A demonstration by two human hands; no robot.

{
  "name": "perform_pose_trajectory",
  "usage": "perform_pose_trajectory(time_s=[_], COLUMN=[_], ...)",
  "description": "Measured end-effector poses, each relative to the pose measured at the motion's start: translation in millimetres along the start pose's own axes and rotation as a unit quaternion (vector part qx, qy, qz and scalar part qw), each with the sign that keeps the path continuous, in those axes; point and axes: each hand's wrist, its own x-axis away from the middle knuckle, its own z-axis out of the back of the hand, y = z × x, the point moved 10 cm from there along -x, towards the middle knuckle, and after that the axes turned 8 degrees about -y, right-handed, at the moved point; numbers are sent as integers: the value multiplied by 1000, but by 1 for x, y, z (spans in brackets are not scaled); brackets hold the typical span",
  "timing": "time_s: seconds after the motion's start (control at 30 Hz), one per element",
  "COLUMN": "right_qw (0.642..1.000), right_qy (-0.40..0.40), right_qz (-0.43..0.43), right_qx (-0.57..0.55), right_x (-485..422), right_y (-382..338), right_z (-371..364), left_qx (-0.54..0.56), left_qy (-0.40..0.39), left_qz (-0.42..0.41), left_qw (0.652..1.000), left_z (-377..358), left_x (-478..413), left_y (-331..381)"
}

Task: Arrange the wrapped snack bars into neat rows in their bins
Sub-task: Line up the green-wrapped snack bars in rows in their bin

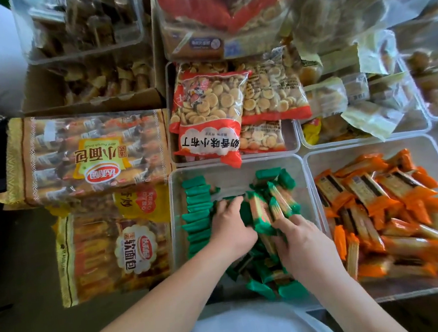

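In the near middle clear plastic bin [230, 178]: green-wrapped snack bars [262, 213], one upright row [196, 215] packed against the left wall, the rest heaped loose; left hand [230, 226], fingers curled on bars beside the row, likely bracing it; right hand [301, 241], fingers pinching heap bars.

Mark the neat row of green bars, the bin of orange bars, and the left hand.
neat row of green bars [197, 215]: head view, wrapper midway down
bin of orange bars [354, 153]: head view, its bare far wall
left hand [232, 229]: head view, back of the hand
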Motion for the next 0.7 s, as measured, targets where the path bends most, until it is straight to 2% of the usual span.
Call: perform_pose_trajectory(time_s=[0.1,0.17,0.27,0.33,0.4,0.43,0.6,0.7], right_qw=[998,998,997,991,988,990,993,971], right_qy=[6,23,42,-14,-77,-90,-49,-119], right_qz=[4,-3,-11,-41,-52,-35,98,68], right_qx=[-58,-51,70,126,124,106,-51,-195], right_x=[-3,-6,-17,-27,-35,-38,-59,-87], right_y=[5,4,-11,-16,-22,-30,-75,-87], right_z=[15,28,45,48,51,53,42,14], left_qx=[-5,-7,-11,16,51,63,82,78], left_qy=[-31,-52,-51,-47,-29,-12,94,146], left_qz=[-13,-31,-49,-54,-61,-63,-101,-92], left_qw=[999,998,997,997,996,996,987,982], left_z=[-3,-6,-5,0,10,18,60,78], left_x=[5,12,22,28,35,39,53,62], left_y=[3,5,-2,-9,-11,-12,-9,-18])
